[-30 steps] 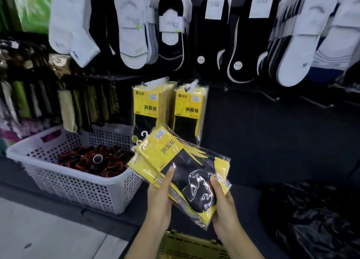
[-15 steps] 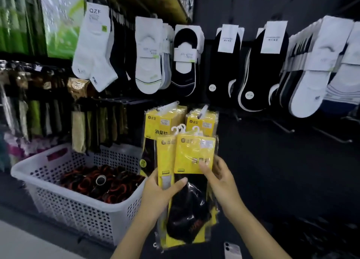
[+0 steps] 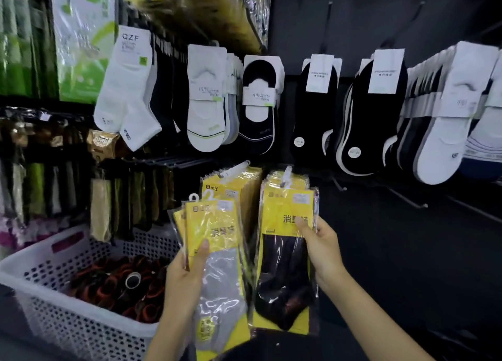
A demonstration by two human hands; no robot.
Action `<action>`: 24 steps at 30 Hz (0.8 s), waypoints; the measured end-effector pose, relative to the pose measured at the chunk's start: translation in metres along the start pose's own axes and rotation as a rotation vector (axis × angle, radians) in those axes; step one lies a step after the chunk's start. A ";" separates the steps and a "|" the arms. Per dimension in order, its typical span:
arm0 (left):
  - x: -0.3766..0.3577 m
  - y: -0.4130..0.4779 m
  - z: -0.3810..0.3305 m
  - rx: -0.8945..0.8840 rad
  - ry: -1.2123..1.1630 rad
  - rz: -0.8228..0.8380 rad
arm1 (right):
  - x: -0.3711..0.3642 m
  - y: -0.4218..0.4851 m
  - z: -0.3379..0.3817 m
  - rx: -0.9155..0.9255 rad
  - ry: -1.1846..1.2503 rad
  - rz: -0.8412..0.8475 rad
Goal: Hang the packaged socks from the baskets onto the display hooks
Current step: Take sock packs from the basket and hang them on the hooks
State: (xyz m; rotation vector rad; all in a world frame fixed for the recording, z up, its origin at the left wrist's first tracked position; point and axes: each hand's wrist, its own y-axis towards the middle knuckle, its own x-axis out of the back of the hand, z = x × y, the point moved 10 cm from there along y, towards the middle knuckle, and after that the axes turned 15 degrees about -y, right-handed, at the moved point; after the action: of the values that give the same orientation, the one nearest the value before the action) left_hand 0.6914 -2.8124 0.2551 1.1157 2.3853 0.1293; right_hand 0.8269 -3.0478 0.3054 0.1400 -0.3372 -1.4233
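The left hand (image 3: 187,276) grips a fanned bundle of grey-sock packs (image 3: 217,265) beside the white basket (image 3: 54,248), while the right hand (image 3: 320,249) pinches a black-sock pack (image 3: 285,273) against the crowded display hook (image 3: 287,171), where its hanger could miss and the slick pack drop.

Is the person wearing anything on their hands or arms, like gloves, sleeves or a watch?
No. The left hand and right hand are bare, without gloves, and no ring shows. Both forearms are bare too: no sleeve, watch or bracelet is in view.
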 end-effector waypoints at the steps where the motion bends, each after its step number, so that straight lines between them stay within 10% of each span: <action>1: 0.005 0.003 -0.004 -0.018 0.012 -0.015 | -0.002 0.005 -0.001 0.004 -0.027 0.005; 24: 0.013 0.012 -0.006 -0.068 0.010 -0.018 | 0.022 0.076 -0.069 -0.141 -0.216 -0.340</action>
State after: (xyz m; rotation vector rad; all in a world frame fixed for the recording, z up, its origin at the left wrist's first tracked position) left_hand 0.6893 -2.7940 0.2586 1.0642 2.3812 0.2083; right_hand 0.9229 -3.0649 0.2655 -0.0768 -0.4025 -1.7995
